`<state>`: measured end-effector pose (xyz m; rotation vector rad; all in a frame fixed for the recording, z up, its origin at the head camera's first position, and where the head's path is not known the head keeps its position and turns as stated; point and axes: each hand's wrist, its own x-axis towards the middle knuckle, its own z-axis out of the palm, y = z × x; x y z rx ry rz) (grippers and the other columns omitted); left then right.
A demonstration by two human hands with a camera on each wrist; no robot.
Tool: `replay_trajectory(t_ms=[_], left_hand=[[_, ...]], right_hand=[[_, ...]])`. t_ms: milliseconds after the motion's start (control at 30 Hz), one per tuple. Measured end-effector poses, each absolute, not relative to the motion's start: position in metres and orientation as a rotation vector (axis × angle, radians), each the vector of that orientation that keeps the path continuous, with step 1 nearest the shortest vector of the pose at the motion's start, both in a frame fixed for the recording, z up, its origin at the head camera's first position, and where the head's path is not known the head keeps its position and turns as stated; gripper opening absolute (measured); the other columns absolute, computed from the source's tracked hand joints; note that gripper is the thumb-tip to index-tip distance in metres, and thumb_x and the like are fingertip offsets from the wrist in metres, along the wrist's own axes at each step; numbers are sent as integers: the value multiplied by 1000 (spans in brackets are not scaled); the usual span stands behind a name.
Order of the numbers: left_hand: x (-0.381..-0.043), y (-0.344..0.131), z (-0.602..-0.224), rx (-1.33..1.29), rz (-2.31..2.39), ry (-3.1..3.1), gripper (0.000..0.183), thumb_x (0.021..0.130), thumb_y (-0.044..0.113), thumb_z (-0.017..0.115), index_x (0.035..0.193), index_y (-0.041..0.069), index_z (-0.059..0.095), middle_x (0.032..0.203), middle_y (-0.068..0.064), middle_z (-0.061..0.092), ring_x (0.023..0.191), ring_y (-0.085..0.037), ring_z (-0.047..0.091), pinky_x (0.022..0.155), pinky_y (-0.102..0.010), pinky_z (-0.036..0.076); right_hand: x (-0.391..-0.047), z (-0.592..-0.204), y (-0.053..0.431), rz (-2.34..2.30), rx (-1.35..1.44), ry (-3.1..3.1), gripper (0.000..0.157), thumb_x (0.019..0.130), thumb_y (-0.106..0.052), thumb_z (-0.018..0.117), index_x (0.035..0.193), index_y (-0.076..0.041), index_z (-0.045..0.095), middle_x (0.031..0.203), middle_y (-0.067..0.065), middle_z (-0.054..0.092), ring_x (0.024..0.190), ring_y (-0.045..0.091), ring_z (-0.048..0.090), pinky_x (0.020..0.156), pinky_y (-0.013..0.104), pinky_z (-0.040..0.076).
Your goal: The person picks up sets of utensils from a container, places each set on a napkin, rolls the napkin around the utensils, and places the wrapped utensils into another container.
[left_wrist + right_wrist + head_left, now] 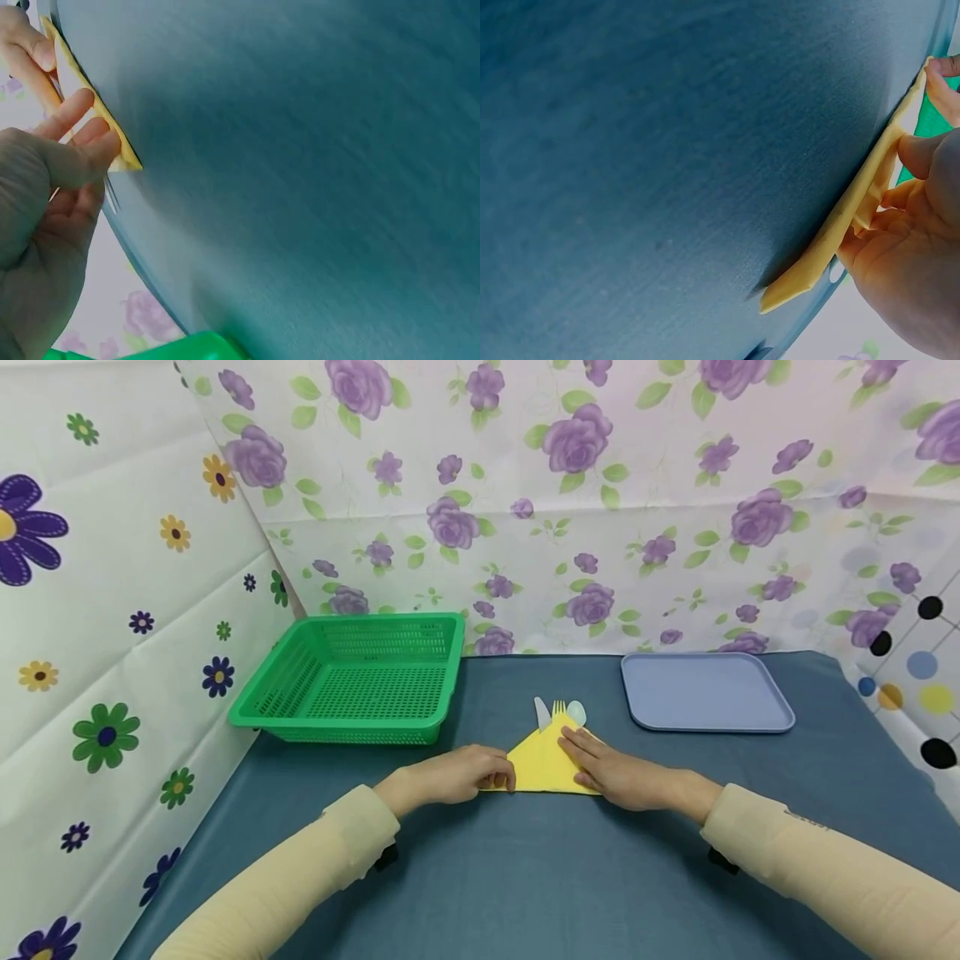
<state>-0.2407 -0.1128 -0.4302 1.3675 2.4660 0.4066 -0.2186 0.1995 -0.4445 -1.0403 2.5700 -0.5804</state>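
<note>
A folded yellow napkin (536, 762) lies on the table as a triangle, its long side toward me. From its top stick out a whitish knife (542, 714), the tines of a yellow fork (558, 707) and a pale spoon (577, 713); their lower parts are hidden. My left hand (461, 774), fingers curled, pinches the napkin's left corner. Across the right half, my right hand (618, 772) lies with its fingers extended, pressing the cloth. The right wrist view shows the napkin's edge (836, 225) beside the right palm (911, 270).
A green perforated basket (438, 724) stands at the back left. A light blue tray (705, 693) rests at the back right. Dark blue cloth (540, 877) covers the table, and flower-printed sheets (495, 468) hang behind and to the left.
</note>
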Motion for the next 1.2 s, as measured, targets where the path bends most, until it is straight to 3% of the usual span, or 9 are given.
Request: replay_trajectory(t_ms=[100,233,333,533,800,1200], left_hand=[[-240,-115,-431,1350,386,2469,50,99,-16,49,126,21,70,96,3,61,87,-11,57,82,-25,50],[-235,-117,-431,1430,238,2492,52,108,-2,47,148,30,61,110,4,61,98,-10,56,93,-28,51],[-232,-117,-431,1518,142,2506,48,112,8,45,152,33,56,114,3,60,100,-10,54,94,-26,49],[-231,-121,-434,1618,73,2524,43,112,12,49,149,31,59,107,2,56,92,-11,50,82,-22,45],[-239,-148,-440,1646,311,2548,35,107,11,61,135,28,72,101,4,59,88,-6,55,80,-18,50],[-242,-170,-441,1608,395,2599,28,101,14,69,124,26,79,103,3,63,95,-8,61,82,-21,53]], right_hand=[[-219,-444,199,-577,-1047,2571,63,114,-22,45,165,1,16,173,19,8,158,42,6,123,61,22],[-219,-443,199,-576,-1057,2575,63,114,-23,44,165,2,16,173,20,8,158,43,6,123,62,22],[-218,-443,200,-576,-1053,2578,63,114,-24,44,165,2,16,173,20,8,158,43,6,123,62,22],[-219,-445,201,-576,-1057,2573,64,115,-25,43,166,0,14,173,18,7,159,41,5,123,61,22],[-219,-445,202,-581,-1063,2570,63,115,-25,42,166,1,15,173,19,7,159,41,6,123,61,23],[-221,-447,202,-591,-1067,2557,64,115,-25,43,166,-1,13,174,17,6,159,40,4,124,60,22]])
